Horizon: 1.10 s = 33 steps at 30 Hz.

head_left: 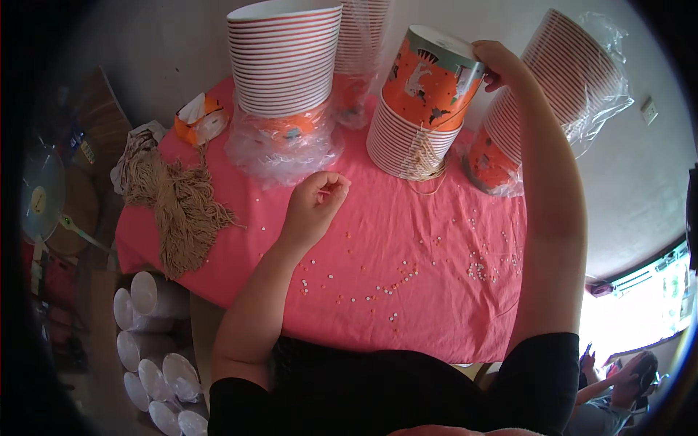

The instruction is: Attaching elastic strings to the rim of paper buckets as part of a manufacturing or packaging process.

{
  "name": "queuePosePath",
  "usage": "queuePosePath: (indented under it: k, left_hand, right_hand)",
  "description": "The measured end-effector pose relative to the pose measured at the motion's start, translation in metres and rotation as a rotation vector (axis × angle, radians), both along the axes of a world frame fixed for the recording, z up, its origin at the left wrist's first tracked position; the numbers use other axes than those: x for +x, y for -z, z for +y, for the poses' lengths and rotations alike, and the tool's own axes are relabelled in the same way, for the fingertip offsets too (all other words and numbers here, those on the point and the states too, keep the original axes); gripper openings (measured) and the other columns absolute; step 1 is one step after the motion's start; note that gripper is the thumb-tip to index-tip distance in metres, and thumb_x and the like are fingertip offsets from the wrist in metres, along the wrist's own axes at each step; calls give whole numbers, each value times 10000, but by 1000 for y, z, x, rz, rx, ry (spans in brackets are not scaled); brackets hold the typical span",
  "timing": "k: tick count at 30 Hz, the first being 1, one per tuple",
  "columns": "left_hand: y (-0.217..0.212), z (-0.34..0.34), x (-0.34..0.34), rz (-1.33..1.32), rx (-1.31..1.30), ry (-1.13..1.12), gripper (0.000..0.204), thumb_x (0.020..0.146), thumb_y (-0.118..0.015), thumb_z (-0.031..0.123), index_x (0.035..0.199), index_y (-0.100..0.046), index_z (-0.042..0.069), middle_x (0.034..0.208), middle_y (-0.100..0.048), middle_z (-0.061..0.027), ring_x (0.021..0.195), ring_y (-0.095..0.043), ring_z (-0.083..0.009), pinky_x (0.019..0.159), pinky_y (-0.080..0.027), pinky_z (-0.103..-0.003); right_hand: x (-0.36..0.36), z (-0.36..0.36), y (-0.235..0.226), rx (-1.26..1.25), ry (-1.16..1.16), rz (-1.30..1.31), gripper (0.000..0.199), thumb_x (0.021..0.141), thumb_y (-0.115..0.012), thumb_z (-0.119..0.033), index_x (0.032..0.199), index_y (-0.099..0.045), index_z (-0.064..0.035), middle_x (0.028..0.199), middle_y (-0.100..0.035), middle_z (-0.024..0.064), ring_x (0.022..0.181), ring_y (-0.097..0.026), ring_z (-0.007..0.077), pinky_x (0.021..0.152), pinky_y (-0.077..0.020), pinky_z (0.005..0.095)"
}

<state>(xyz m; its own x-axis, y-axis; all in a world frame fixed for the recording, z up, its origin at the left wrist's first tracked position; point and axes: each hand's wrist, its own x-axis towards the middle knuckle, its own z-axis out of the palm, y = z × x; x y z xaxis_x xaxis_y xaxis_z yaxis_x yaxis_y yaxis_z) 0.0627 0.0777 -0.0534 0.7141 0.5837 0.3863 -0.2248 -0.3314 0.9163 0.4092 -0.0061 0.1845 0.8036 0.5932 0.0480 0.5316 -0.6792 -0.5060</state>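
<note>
My right hand (498, 64) reaches far across the table, its fingers curled at the upper edge of an orange paper bucket (423, 86) printed with animal figures. That bucket is upside down on top of a stack of nested buckets (407, 142) with white rims. Beige cord (425, 154) hangs in loops down the front of this stack. Over the middle of the table is my left hand (318, 207), fingers bent in and thumb against them. Whatever they might hold is too small or hidden. A bundle of beige cords (182, 211) lies at the table's left.
Tall bucket stacks, one (285, 58) at left and a plastic-wrapped one (560, 87) leaning at right, flank the middle stack. Small white and orange discs (385, 289) are scattered over the pink tablecloth (429, 327). Wrapped white cylinders (145, 294) fill a box at lower left. Another person (625, 389) sits lower right.
</note>
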Motion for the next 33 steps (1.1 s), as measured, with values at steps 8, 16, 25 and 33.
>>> queuePosePath:
  k: [8,16,25,33]
  left_hand:
    - [3,1,3,-8,-14,19,125,912,-645,117,984,-654,16,912,-656,-26,841,-580,-97,733,-468,-252]
    - [11,4,10,31,25,22,111,904,-643,87,973,-649,2,898,-659,-32,805,-592,-101,734,-480,-249]
    - [13,3,4,10,85,-3,106,891,-643,78,966,-644,3,885,-661,-67,812,-630,-129,732,-501,-266]
    - [14,2,10,-20,127,-37,93,876,-648,59,941,-640,-6,865,-677,-79,781,-645,-143,706,-509,-272]
  right_hand:
    - [4,-13,9,79,-44,60,411,912,-447,-445,1097,-593,-108,766,-574,72,494,-549,149,440,-533,317]
    - [16,-18,5,338,-70,-518,300,924,-557,-303,1001,-612,-18,880,-630,102,700,-634,198,656,-517,292]
    - [-118,13,-7,496,-424,-858,201,886,-606,-150,1054,-657,-53,1042,-646,148,895,-663,321,765,-533,410]
    - [-181,84,-3,444,-767,-998,197,853,-613,-117,1014,-686,-29,1019,-668,155,887,-661,352,776,-537,436]
